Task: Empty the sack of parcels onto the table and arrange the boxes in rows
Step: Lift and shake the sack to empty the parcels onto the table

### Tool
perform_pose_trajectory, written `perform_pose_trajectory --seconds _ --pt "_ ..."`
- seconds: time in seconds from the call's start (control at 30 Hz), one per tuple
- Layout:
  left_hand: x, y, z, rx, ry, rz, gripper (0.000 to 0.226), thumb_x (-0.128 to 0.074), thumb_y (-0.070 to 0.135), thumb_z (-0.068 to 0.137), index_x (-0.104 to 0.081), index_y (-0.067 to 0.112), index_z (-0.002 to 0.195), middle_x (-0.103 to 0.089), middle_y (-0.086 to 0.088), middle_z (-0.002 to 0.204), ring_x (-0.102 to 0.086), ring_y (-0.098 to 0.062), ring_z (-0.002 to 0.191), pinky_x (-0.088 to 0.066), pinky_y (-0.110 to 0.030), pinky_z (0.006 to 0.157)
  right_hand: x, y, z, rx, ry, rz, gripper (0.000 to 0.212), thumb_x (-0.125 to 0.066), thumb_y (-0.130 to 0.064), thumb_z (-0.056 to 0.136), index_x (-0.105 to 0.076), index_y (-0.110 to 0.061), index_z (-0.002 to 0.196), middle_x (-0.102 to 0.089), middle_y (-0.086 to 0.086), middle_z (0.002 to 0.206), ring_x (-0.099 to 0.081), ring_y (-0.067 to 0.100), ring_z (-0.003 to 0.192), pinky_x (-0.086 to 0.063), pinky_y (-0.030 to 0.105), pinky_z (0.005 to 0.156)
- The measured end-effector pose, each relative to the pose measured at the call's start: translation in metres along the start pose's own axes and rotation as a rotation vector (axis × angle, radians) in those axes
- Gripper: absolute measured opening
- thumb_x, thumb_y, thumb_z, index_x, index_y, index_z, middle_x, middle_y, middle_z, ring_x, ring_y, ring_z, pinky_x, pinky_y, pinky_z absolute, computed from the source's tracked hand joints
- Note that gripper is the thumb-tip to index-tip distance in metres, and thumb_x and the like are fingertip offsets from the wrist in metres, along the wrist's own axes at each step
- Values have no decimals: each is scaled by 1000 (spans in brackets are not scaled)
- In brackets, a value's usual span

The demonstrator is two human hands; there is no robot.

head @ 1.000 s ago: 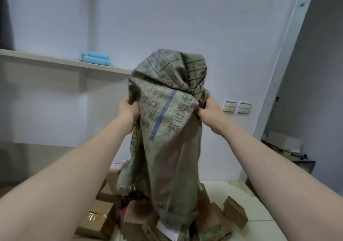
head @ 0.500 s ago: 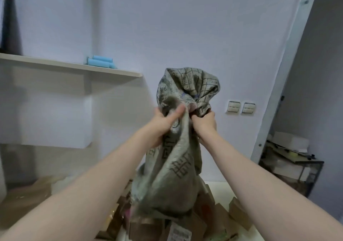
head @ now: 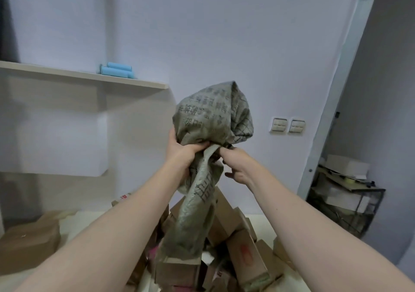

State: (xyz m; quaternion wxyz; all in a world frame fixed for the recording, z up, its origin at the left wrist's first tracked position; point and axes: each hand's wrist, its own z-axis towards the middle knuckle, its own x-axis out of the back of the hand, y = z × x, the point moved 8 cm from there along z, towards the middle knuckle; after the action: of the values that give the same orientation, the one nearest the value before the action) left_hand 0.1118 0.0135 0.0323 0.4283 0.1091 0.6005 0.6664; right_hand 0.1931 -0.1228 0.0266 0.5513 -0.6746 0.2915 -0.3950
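Left hand [head: 182,154] fist-gripping the grey-green woven printed sack [head: 208,148] at its bunched middle; right hand [head: 235,163] pinching the same bunch from 3 o'clock, lower fingers loose. Sack bulges at 12, tail hangs to 6 onto piled brown cardboard boxes [head: 244,255] on the pale table [head: 265,224].

- The left hand [head: 183,154] is bare; its fingernails look dark.
- The right hand [head: 239,167] is bare, with dark-looking nails.
- Behind the hands, the left forearm [head: 125,224] and the right forearm [head: 292,213] are bare.
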Motion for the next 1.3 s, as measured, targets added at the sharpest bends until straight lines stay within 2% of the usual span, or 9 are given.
perform_pose_trajectory --seconds 0.1,0.2,0.3,0.4,0.53,0.8,0.97,1.07,1.3 --pt "6 -3 7 -39 26 31 79 -81 -7 70 -50 28 132 -67 6 108 -66 -14 96 -58 -28 78 -3 19 5 -99 -76 -50 47 -65 -33 91 -49 -15 132 -51 -2 128 -52 19 113 -44 45 94" --pt "28 -6 15 -99 142 170 75 -71 -5 76 -51 39 133 -66 9 115 -63 -13 105 -50 -34 99 18 35 8 -210 50 -93 55 -70 -23 88 -44 -10 134 -45 7 141 -55 27 117 -51 51 87" --pt "43 11 3 -328 244 756 74 -51 -3 79 -49 53 128 -61 14 128 -58 -17 113 -44 -26 98 62 16 13 23 413 126 57 -59 -33 93 -37 -20 144 -28 6 152 -49 28 119 -49 49 94" --pt "25 15 -12 -567 136 982 73 -50 -6 82 -51 49 130 -51 15 139 -54 -18 119 -42 -27 89 43 -16 12 262 233 -56 79 -50 -72 84 -31 -31 149 -24 0 158 -39 26 136 -38 48 106" --pt "3 3 -16 -689 71 1101 69 -56 -4 80 -54 46 128 -52 10 138 -60 -22 110 -52 -35 75 6 -2 9 60 -6 -479 81 -43 -77 83 -54 -12 128 -57 3 128 -57 18 96 -45 24 70" --pt "-3 -13 -14 -502 11 1161 80 -62 11 75 -30 48 138 -66 13 113 -62 -11 109 -2 -61 118 -14 13 36 83 -13 6 148 -87 -73 26 -15 -34 149 -42 4 146 -58 32 117 -58 58 67" --pt "-12 -28 -3 -398 -160 1215 123 -72 52 73 19 28 152 -46 -3 136 -44 -21 130 5 -46 121 12 24 49 174 123 18 67 -92 -23 54 -62 -23 114 -71 1 106 -69 24 97 -58 49 84" --pt "-14 -33 1 -422 -325 1446 151 -74 76 53 31 22 148 -21 -11 142 -22 -27 140 12 -48 119 25 32 53 146 168 61 55 -86 -4 63 -65 -18 112 -72 6 103 -70 27 92 -58 47 84" --pt "29 -11 20 -583 -231 1979 105 -63 83 56 -16 55 146 23 -13 157 31 -43 140 18 -72 104 47 42 57 69 118 307 41 -72 8 79 -63 -12 113 -72 15 105 -71 31 86 -59 43 69"
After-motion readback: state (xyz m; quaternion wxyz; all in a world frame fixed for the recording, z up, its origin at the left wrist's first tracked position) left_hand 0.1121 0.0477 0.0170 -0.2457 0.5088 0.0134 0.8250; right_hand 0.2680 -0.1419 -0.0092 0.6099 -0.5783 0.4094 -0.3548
